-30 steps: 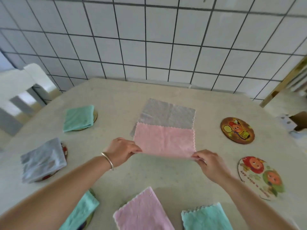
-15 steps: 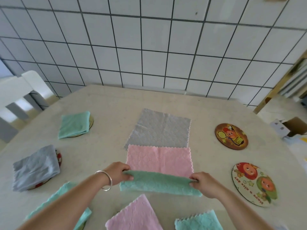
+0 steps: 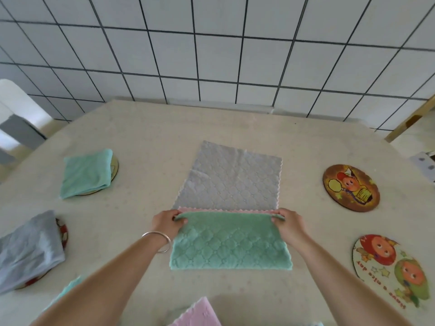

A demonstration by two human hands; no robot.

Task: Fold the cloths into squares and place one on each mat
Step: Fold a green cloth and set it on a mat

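Observation:
A green quilted cloth [image 3: 229,243] lies folded in half at the table's middle, covering a pink cloth whose scalloped edge [image 3: 226,210] shows along its far side. My left hand [image 3: 167,223] pinches the green cloth's far left corner and my right hand [image 3: 289,225] pinches its far right corner. Beyond them a grey cloth [image 3: 229,178] lies flat. Two bare round mats sit on the right: a brown cartoon mat [image 3: 351,188] and a white cartoon mat [image 3: 390,269].
On the left, a folded green cloth [image 3: 87,171] and a folded grey cloth [image 3: 28,248] each rest on a mat. Another pink cloth [image 3: 197,312] lies at the near edge. A tiled wall [image 3: 211,55] stands behind the table, with a white chair [image 3: 14,114] at far left.
My hands lifted the near edge of the cloth lying over the pink one and carried it away from me, folding it green side up in half. The view moved closer.

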